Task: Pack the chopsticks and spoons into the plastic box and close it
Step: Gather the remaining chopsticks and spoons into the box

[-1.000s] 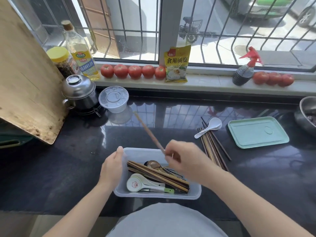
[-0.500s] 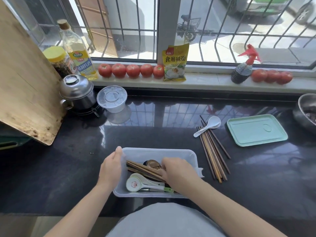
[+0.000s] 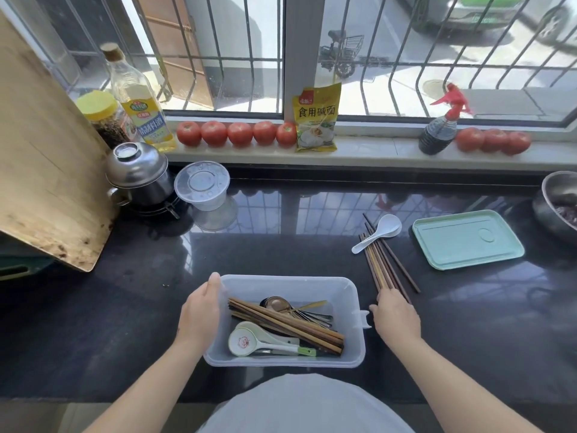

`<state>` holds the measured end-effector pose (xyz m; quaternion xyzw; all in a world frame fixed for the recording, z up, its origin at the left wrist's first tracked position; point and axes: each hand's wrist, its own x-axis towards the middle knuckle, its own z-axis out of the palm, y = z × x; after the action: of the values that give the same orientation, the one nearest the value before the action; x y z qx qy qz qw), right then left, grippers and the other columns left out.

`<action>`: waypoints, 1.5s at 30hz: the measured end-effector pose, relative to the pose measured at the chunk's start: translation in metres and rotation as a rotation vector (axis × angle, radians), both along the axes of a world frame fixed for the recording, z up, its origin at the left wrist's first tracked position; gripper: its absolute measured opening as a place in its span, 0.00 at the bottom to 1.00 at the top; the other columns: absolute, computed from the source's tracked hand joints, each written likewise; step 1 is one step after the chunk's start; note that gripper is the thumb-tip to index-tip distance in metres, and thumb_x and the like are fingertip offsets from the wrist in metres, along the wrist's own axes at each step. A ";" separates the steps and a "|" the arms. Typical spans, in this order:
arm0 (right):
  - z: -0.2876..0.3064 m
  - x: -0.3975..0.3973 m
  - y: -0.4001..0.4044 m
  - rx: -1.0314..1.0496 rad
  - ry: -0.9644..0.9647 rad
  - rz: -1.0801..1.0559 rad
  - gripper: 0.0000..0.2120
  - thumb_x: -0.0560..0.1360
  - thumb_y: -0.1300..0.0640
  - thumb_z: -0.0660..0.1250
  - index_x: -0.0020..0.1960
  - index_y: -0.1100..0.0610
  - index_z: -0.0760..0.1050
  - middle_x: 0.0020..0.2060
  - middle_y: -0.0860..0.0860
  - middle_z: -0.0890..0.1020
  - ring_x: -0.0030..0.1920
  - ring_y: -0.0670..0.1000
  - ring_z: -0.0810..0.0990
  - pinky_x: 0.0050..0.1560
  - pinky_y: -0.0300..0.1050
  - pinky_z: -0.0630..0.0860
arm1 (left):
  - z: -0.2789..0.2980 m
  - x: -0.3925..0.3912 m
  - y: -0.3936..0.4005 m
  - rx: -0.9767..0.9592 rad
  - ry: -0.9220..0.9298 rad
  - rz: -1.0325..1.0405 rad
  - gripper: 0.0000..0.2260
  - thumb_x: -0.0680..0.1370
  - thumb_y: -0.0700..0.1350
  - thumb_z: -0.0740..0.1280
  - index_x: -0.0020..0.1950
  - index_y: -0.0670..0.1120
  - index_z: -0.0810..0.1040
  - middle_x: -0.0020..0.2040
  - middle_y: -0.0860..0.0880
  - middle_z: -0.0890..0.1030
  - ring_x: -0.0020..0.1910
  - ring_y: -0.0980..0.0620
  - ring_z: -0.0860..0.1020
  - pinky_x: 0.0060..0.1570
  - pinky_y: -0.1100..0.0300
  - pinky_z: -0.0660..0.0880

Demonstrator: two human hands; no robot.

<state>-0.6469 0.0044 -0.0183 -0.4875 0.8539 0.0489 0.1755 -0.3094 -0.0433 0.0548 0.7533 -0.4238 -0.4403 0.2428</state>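
Glossy black counter [image 3: 125,307] under me: my left hand [image 3: 199,314] clasps the left wall of the plastic box [image 3: 290,284], which holds packed chopsticks [image 3: 287,326] and spoons [image 3: 246,342]. My right hand [image 3: 395,314] touches the near ends of the loose chopsticks [image 3: 381,264]; whether its fingers pinch them I cannot tell. A white spoon [image 3: 384,229] lies across them, beside the green lid [image 3: 465,242].

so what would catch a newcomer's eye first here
The clear plastic box at the near edge of the counter, part filled with chopsticks and spoons, the left hand holding its left side. Right of it the right hand meets the near ends of loose chopsticks, with a white spoon across their far ends and a green lid to their right. Red tomatoes line the windowsill.
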 end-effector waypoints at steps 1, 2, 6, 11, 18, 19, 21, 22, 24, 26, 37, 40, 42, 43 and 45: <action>-0.001 0.002 0.001 -0.027 0.004 -0.014 0.10 0.80 0.51 0.66 0.56 0.56 0.72 0.54 0.53 0.78 0.53 0.60 0.80 0.48 0.52 0.76 | 0.001 0.000 0.000 0.000 0.000 0.001 0.18 0.87 0.57 0.53 0.40 0.56 0.74 0.42 0.58 0.76 0.53 0.47 0.74 0.53 0.53 0.65; -0.002 0.004 0.002 -0.060 -0.004 -0.039 0.10 0.80 0.51 0.66 0.55 0.56 0.71 0.54 0.53 0.78 0.53 0.60 0.80 0.47 0.52 0.75 | 0.001 0.000 0.000 -0.001 -0.002 0.002 0.18 0.87 0.57 0.53 0.40 0.56 0.74 0.42 0.58 0.75 0.52 0.47 0.73 0.53 0.53 0.65; -0.002 0.003 0.004 -0.120 -0.025 -0.100 0.10 0.79 0.52 0.66 0.51 0.57 0.68 0.52 0.55 0.76 0.51 0.63 0.80 0.45 0.53 0.72 | 0.002 -0.001 0.001 0.001 -0.009 0.002 0.18 0.87 0.57 0.53 0.40 0.57 0.73 0.42 0.59 0.74 0.52 0.48 0.72 0.54 0.54 0.64; -0.004 -0.003 0.007 -0.094 0.032 -0.070 0.09 0.80 0.53 0.65 0.53 0.59 0.70 0.53 0.55 0.76 0.51 0.63 0.80 0.43 0.51 0.68 | 0.001 0.000 0.001 0.003 0.005 0.011 0.19 0.87 0.57 0.53 0.41 0.54 0.75 0.42 0.57 0.76 0.51 0.48 0.73 0.53 0.53 0.65; -0.004 -0.003 0.003 -0.075 0.055 -0.064 0.09 0.81 0.52 0.64 0.54 0.58 0.75 0.51 0.54 0.81 0.51 0.61 0.81 0.45 0.50 0.73 | 0.004 -0.002 0.001 -0.004 0.002 0.006 0.18 0.87 0.56 0.53 0.40 0.57 0.72 0.41 0.59 0.73 0.52 0.48 0.72 0.54 0.54 0.64; -0.004 -0.002 0.002 -0.072 0.055 -0.059 0.09 0.81 0.52 0.63 0.54 0.57 0.76 0.51 0.54 0.81 0.51 0.61 0.81 0.45 0.49 0.73 | 0.004 -0.002 0.001 -0.004 0.004 0.005 0.18 0.87 0.56 0.53 0.40 0.58 0.72 0.41 0.59 0.73 0.53 0.48 0.72 0.54 0.54 0.64; -0.002 -0.001 0.000 -0.033 0.063 -0.040 0.07 0.81 0.54 0.62 0.54 0.57 0.76 0.51 0.54 0.81 0.52 0.60 0.81 0.46 0.49 0.75 | 0.005 -0.002 0.001 -0.004 0.002 -0.001 0.17 0.87 0.57 0.53 0.40 0.58 0.72 0.41 0.59 0.73 0.53 0.48 0.72 0.54 0.54 0.64; 0.000 0.001 -0.002 0.012 0.063 -0.026 0.06 0.81 0.56 0.62 0.53 0.56 0.76 0.51 0.54 0.81 0.52 0.59 0.81 0.46 0.49 0.75 | 0.005 -0.002 0.001 -0.005 0.003 -0.001 0.17 0.87 0.57 0.53 0.40 0.57 0.73 0.42 0.58 0.74 0.53 0.48 0.72 0.54 0.54 0.64; 0.006 0.004 -0.004 0.125 0.020 0.007 0.05 0.78 0.56 0.62 0.50 0.55 0.76 0.49 0.53 0.81 0.50 0.58 0.81 0.45 0.47 0.75 | 0.003 -0.001 0.001 -0.003 0.003 -0.001 0.17 0.87 0.57 0.53 0.43 0.56 0.75 0.44 0.54 0.77 0.55 0.47 0.73 0.55 0.53 0.64; 0.016 0.005 -0.002 0.210 -0.070 0.043 0.05 0.77 0.53 0.64 0.47 0.54 0.76 0.45 0.52 0.81 0.46 0.56 0.80 0.44 0.46 0.76 | 0.002 0.000 0.001 -0.001 -0.001 0.000 0.16 0.87 0.58 0.53 0.46 0.54 0.76 0.49 0.50 0.78 0.56 0.46 0.73 0.56 0.53 0.64; 0.144 0.069 -0.029 -0.372 -0.668 0.477 0.05 0.75 0.58 0.69 0.43 0.49 0.78 0.34 0.44 0.81 0.34 0.45 0.78 0.38 0.40 0.75 | 0.000 0.001 -0.001 0.003 -0.002 0.003 0.19 0.87 0.57 0.52 0.41 0.56 0.74 0.44 0.53 0.76 0.55 0.45 0.73 0.54 0.52 0.65; 0.117 0.100 -0.021 0.071 -0.262 0.848 0.05 0.77 0.57 0.60 0.47 0.52 0.75 0.40 0.49 0.80 0.41 0.54 0.76 0.41 0.48 0.75 | 0.001 0.002 0.000 0.003 0.014 -0.001 0.19 0.87 0.57 0.53 0.44 0.54 0.77 0.45 0.53 0.77 0.54 0.47 0.72 0.54 0.54 0.64; 0.098 0.108 -0.018 0.265 -0.062 0.907 0.08 0.77 0.61 0.58 0.51 0.56 0.75 0.45 0.55 0.80 0.41 0.57 0.77 0.40 0.49 0.75 | 0.000 0.003 0.001 0.004 0.021 0.009 0.20 0.87 0.58 0.53 0.49 0.51 0.80 0.50 0.50 0.79 0.55 0.47 0.73 0.55 0.54 0.64; 0.092 0.111 -0.017 0.315 0.006 0.913 0.09 0.77 0.63 0.59 0.53 0.57 0.76 0.47 0.57 0.80 0.42 0.58 0.77 0.39 0.49 0.74 | 0.000 0.003 0.000 0.004 0.020 0.013 0.20 0.87 0.58 0.53 0.50 0.51 0.80 0.52 0.50 0.79 0.55 0.47 0.73 0.55 0.54 0.64; 0.084 0.115 -0.017 0.365 0.064 0.913 0.10 0.77 0.65 0.61 0.55 0.59 0.77 0.50 0.57 0.81 0.46 0.59 0.80 0.39 0.48 0.73 | -0.001 0.003 0.000 0.006 0.009 0.011 0.19 0.87 0.58 0.52 0.50 0.51 0.78 0.53 0.49 0.78 0.55 0.47 0.73 0.55 0.53 0.64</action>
<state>-0.5315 -0.0125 0.0653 -0.7714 0.5356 0.2848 0.1923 -0.3061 -0.0435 0.0537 0.7543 -0.4173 -0.4439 0.2446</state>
